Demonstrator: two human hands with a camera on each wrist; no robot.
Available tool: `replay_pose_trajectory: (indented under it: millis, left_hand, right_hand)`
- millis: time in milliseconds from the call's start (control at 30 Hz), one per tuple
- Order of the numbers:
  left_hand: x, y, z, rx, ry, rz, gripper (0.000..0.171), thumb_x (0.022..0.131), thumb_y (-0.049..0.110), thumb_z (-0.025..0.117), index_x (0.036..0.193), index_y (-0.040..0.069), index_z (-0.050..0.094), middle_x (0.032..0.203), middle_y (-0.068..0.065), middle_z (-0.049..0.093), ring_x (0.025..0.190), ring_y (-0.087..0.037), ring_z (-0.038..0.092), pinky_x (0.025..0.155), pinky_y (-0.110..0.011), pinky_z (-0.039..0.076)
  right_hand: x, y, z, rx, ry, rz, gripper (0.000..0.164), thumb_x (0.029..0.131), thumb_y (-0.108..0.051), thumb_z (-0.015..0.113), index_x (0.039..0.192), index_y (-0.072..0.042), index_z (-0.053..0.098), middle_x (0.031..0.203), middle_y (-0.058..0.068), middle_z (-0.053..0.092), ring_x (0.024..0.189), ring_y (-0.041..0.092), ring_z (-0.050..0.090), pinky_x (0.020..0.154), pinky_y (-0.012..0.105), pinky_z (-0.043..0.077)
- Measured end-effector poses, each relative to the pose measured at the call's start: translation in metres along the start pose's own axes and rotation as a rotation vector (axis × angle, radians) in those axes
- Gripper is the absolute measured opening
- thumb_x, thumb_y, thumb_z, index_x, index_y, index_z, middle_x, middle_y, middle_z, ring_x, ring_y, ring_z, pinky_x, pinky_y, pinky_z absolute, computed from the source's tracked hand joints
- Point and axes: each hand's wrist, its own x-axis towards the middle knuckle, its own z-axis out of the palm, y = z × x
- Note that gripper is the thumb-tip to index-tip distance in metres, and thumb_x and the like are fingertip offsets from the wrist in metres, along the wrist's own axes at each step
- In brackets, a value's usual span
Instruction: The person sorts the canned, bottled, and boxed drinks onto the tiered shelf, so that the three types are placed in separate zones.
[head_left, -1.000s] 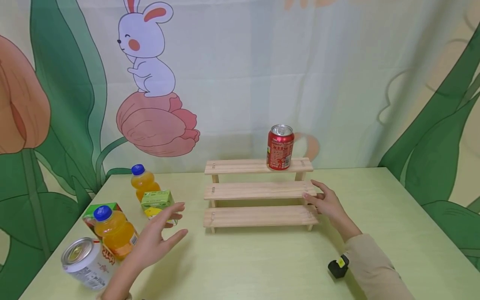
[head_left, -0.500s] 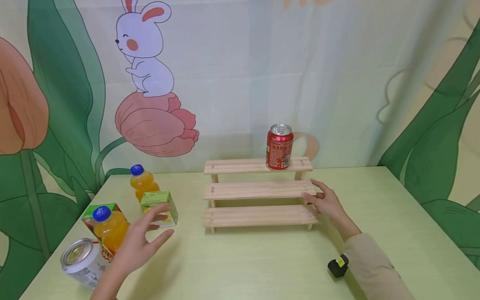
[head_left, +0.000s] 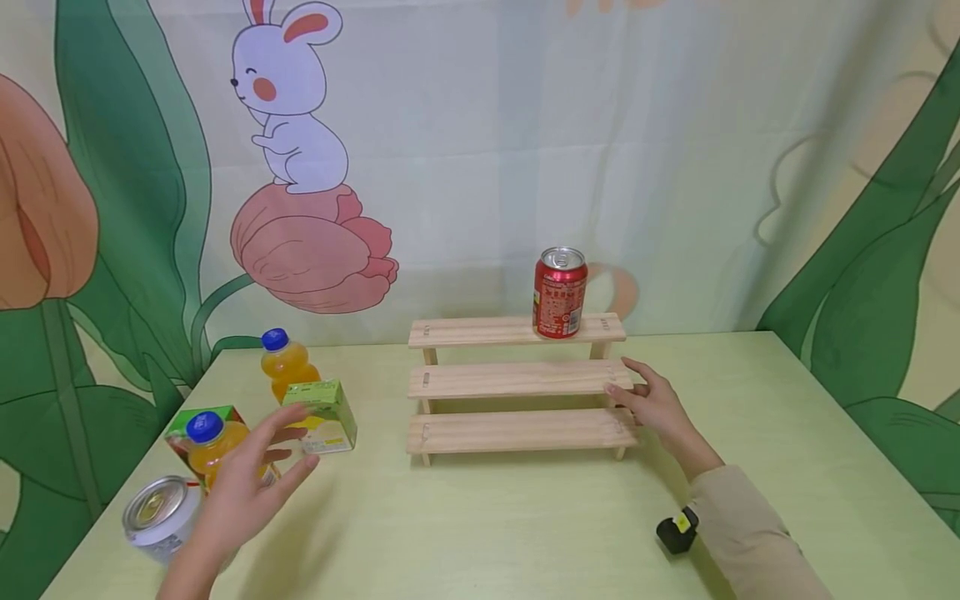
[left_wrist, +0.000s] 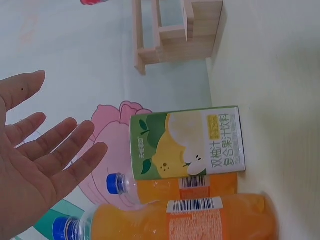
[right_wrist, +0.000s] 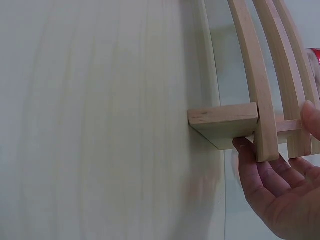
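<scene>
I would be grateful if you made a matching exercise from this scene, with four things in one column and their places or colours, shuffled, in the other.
Things
1. Red soda can
2. Pomelo juice carton
3. Orange drink bottles
4. Small black object

Places or colours
A. On the table, right of the rack and nearer the head camera
B. Blue caps
C. Upright on the top tier of the three-tier wooden rack
D. Green and yellow packaging

Right pairs
1-C, 2-D, 3-B, 4-A
</scene>
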Motion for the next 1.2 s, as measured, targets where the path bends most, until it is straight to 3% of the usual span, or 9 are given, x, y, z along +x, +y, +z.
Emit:
replay_pose_trajectory:
  millis: [300,833,1200]
  left_hand:
    - [-0.009,-0.004,-0.016,0.002,0.062,-0.017,0.059,0.078,0.001,0.07,0.131,0.008,0.044,0.118,-0.012,0.055,0.098,0.009,0.048,0.076,-0.004,0.041]
    - [-0.017,-0.01,-0.031,0.032,0.085,-0.076,0.057,0.08,0.004,0.068,0.131,0.003,0.041,0.117,-0.014,0.053,0.097,0.013,0.044,0.074,-0.003,0.04]
    - [-0.026,-0.015,-0.044,0.037,0.185,-0.04,0.06,0.076,-0.003,0.07,0.13,0.002,0.043,0.114,0.022,0.048,0.097,0.016,0.045,0.07,-0.003,0.041]
  right_hand:
    - [0.001,0.0,-0.001,0.011,0.002,-0.003,0.068,0.091,-0.028,0.057,0.143,-0.001,0.021,0.101,0.024,0.062,0.075,0.012,0.063,0.049,0.022,0.04]
    - [0.003,0.004,0.0,0.006,0.003,0.01,0.068,0.09,-0.029,0.057,0.143,-0.002,0.022,0.105,0.027,0.06,0.075,0.009,0.062,0.05,0.022,0.04]
    - [0.002,0.003,0.0,-0.001,0.005,0.011,0.068,0.091,-0.028,0.056,0.143,-0.002,0.021,0.107,0.028,0.059,0.078,0.014,0.063,0.051,0.022,0.041]
